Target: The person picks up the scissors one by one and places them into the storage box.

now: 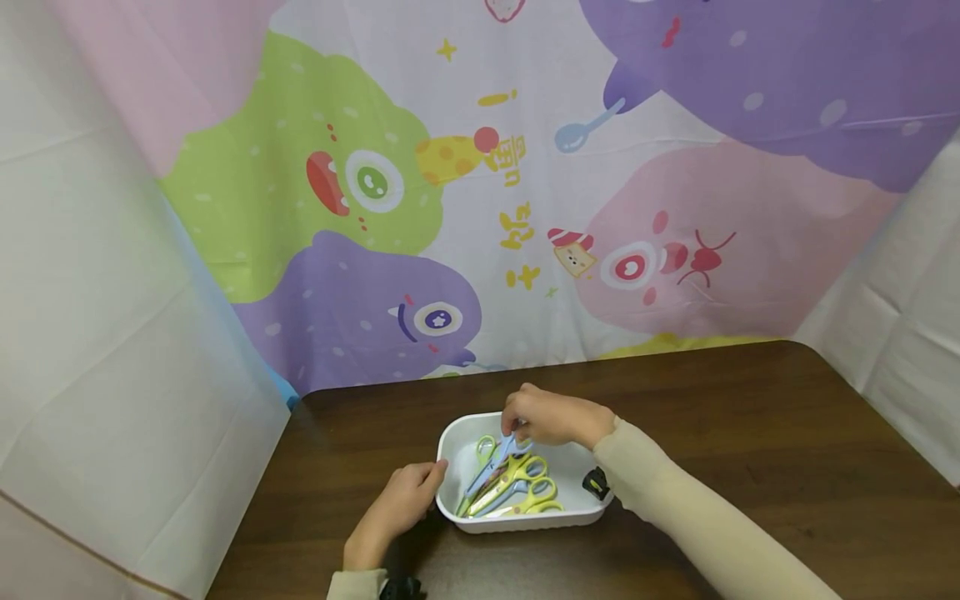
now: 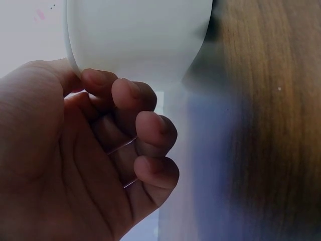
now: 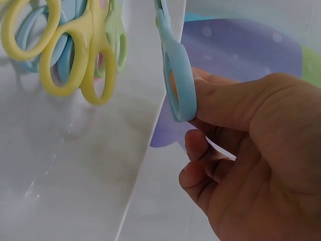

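A white tray (image 1: 540, 523) stands on the brown table with several pairs of scissors in it. My right hand (image 1: 551, 415) pinches the handle of a pair of light blue scissors (image 1: 487, 468) between thumb and fingers, over the tray's far side. In the right wrist view, the blue handle (image 3: 183, 85) is held by its loop. Yellow scissors (image 1: 536, 497) lie below, with blue and green handles among them. My left hand (image 1: 408, 498) grips the tray's left rim, thumb on top; in the left wrist view its fingers (image 2: 150, 130) curl under the tray's wall (image 2: 135, 40).
The brown table (image 1: 712, 433) extends on both sides of the tray. A cartoon-printed cloth (image 1: 525, 317) hangs behind it, and white cloths (image 1: 127, 333) stand at the sides. A black wrist device (image 1: 596, 483) sits at the right sleeve, above the tray's right end.
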Demonstrator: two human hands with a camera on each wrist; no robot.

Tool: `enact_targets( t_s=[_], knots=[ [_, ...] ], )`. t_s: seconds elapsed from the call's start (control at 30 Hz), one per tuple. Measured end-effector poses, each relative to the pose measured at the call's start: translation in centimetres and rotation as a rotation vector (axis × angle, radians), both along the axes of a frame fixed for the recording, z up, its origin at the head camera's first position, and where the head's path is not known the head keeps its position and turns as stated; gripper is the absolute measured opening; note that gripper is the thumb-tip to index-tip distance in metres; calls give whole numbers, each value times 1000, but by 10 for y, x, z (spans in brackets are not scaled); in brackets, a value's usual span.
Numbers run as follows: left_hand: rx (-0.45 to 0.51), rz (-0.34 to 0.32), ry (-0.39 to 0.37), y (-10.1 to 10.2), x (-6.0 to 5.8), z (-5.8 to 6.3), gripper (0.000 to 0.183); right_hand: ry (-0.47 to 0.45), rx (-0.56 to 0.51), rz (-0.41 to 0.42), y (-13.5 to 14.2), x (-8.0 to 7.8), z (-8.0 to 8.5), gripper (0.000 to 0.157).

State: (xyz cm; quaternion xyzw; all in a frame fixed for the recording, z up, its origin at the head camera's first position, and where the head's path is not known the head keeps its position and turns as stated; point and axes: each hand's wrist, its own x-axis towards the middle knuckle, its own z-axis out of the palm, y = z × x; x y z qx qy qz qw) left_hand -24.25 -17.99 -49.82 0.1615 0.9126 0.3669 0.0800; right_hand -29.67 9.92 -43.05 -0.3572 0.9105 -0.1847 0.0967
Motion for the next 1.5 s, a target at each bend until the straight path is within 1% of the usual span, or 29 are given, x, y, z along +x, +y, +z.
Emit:
enact_targets(
  t_s=[0.13, 0.4, 0.6, 0.7, 0.87, 1.1, 1.23, 1.5],
  knots=[
    [-3, 2, 6, 0, 0, 0, 50, -18, 21, 1, -6, 0, -1, 14],
    [-6, 2, 7, 2, 1, 1, 49, -41, 21, 21, -14, -1, -6, 14],
    [-6, 1, 10, 3, 1, 2, 49, -31, 0, 83, -18, -4, -12, 14],
    [-7, 2, 14, 4, 0, 1, 49, -49, -9, 95, -21, -5, -14, 14],
    [-7, -3, 19, 4, 0, 1, 50, -82, 5, 72, -26, -7, -19, 13],
    [-19, -2, 32, 4, 0, 0, 50, -69, 41, 41, -28, -7, -20, 12],
    [-23, -7, 33, 4, 0, 1, 50, -86, 34, 26, -29, -7, -22, 12],
    [-25, -10, 32, 4, 1, 1, 49, -109, 5, 33, -25, -7, -21, 11]
  ],
)
